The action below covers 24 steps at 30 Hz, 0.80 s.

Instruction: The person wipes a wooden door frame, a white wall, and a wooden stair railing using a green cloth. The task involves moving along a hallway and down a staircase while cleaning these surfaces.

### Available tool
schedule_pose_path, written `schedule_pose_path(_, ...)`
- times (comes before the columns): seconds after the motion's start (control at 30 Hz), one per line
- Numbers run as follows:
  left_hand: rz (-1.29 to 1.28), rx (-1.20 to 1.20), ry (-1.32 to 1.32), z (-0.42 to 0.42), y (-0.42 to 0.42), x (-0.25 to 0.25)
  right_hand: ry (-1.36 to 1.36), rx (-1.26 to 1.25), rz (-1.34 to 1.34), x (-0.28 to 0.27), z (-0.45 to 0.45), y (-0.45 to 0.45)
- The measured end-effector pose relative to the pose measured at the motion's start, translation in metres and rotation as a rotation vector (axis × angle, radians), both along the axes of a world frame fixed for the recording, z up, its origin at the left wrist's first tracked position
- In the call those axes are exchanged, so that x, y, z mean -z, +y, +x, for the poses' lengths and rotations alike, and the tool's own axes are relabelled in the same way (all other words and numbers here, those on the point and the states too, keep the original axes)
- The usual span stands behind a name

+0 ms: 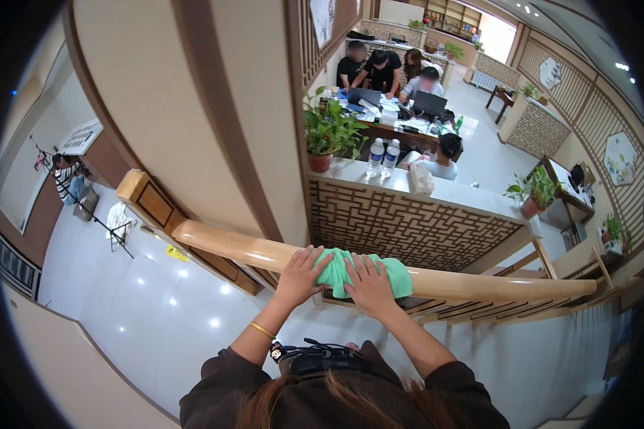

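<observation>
A green cloth (334, 272) is draped over the top of a glossy wooden handrail (461, 282). My left hand (301, 274) lies across the rail, its fingers over the cloth's left end. On the middle of the cloth rests my right hand (368, 284), fingers spread, pressing it to the rail. The two hands are a short way apart, with bunched folds of cloth between them. The cloth's right end hangs past my right hand. Both palms are hidden from view.
The rail starts at a square wooden newel post (146, 197) on the left. Beyond it, a ledge (467, 201) bears potted plants (330, 126) and water bottles (375, 156). Several people sit or stand at a table behind. At far left a person crouches near a tripod (119, 230).
</observation>
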State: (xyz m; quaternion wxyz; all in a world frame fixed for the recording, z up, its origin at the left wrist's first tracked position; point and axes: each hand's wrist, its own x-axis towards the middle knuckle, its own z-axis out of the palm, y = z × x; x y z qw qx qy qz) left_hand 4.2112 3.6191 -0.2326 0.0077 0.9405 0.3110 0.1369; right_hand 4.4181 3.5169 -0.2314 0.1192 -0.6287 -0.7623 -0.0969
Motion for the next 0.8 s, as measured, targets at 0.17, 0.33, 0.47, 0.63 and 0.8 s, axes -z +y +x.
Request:
schedule_pose_path(0.17,-0.012,-0.092,-0.01,-0.076,0.039,0.005,0.012,-0.039,0.003,0.007,-0.079,0.051)
schedule_pose_path(0.33,0.003,-0.146,-0.031,-0.145,0.076,0.007,0.004,-0.035,0.03,0.012,-0.157,0.093)
schedule_pose_path(0.47,0.037,-0.165,-0.058,-0.194,0.107,0.013,0.014,-0.029,0.068,0.011,-0.21,0.121)
schedule_pose_path(0.63,0.07,-0.122,-0.083,-0.233,0.14,0.013,0.031,0.002,0.088,0.014,-0.259,0.148)
schedule_pose_path(0.8,0.094,-0.123,-0.077,-0.262,0.163,0.016,-0.001,0.045,0.138,0.021,-0.295,0.168)
